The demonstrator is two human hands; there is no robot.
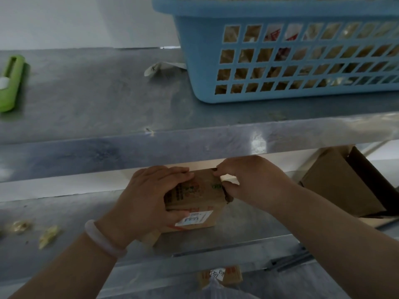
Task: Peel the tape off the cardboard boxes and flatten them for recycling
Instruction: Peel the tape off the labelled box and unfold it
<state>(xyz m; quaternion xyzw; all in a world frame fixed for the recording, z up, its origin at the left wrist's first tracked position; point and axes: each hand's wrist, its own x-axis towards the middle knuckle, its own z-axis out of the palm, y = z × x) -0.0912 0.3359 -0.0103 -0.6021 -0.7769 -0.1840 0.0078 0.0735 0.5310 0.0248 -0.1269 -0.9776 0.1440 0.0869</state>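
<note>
Step in hand: tape peel on the small box (pixel 194 197), not flattening yet. The box still holds its shape.

Location: the small box sits on the lower surface (pixel 64 212), below the blue basket (pixel 194 61) and a bit to its left, tucked under the lip of the upper shelf (pixel 108 93) that carries the basket.

Hands:
- left hand (pixel 149 199) is wrapped round the box's left side, fingers over the top and thumb on the front face by the white label (pixel 194 217). It's the clamp.
- right hand (pixel 252 182) has thumb and forefinger pinched tight at the box's upper right edge. Looks like she's working a tape end or flap corner. I can't make out the tape itself from here.

Other bits, all referenced to the basket:
- green cutter (pixel 10 83) is on the same shelf, far to its left, untouched.
- crumpled tape scraps (pixel 48 236) lie below and well left, on the lower surface.
- bigger cardboard box (pixel 336 182) is below it towards the right, open.
- another small box (pixel 220 276) is lower still, straight down.

Next move, my read: get a proper tab lifted at that edge, then pull along the seam at a low angle while the left hand keeps the box pinned. There's little headroom under the shelf lip, so sliding the box towards her first would help. If the end won't lift, the cutter is the fallback. Once the seam is free, open the flaps and press it flat.
</note>
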